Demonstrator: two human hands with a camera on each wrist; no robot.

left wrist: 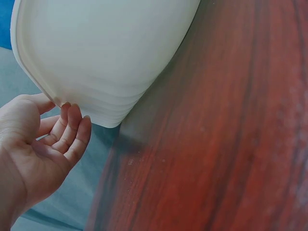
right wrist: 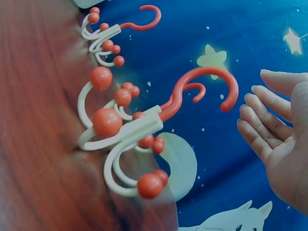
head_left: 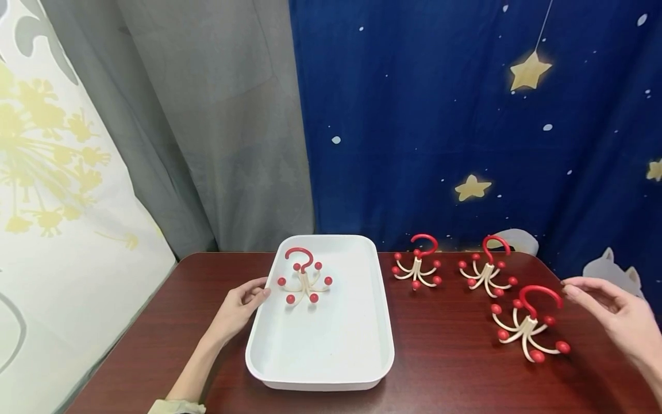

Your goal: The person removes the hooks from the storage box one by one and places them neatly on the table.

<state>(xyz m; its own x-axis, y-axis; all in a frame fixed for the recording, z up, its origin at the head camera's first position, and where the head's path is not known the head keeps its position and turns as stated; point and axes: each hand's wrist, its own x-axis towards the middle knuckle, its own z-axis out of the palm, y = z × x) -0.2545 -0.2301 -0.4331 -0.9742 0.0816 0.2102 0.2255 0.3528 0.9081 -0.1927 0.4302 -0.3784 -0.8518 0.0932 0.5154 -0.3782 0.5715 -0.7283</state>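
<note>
My left hand (head_left: 239,307) grips the left rim of a white tray (head_left: 357,333); in the left wrist view, thumb and fingertips meet at its edge. Inside the tray, toward its far left, a hanger (head_left: 304,283) with a red hook and pale, red-ball-tipped arms stands hook up. My right hand (head_left: 618,316) is just right of the hook of a like hanger (head_left: 527,328) on the table. In the right wrist view a gap separates its extended fingers from that red hook (right wrist: 204,71), and they hold nothing.
Two more such hangers, one behind the tray's right side (head_left: 416,265) and another further right (head_left: 487,273), stand near the back edge of the dark red-brown table (head_left: 439,356). Grey (head_left: 222,115) and blue star-patterned (head_left: 414,115) curtains hang directly behind the table.
</note>
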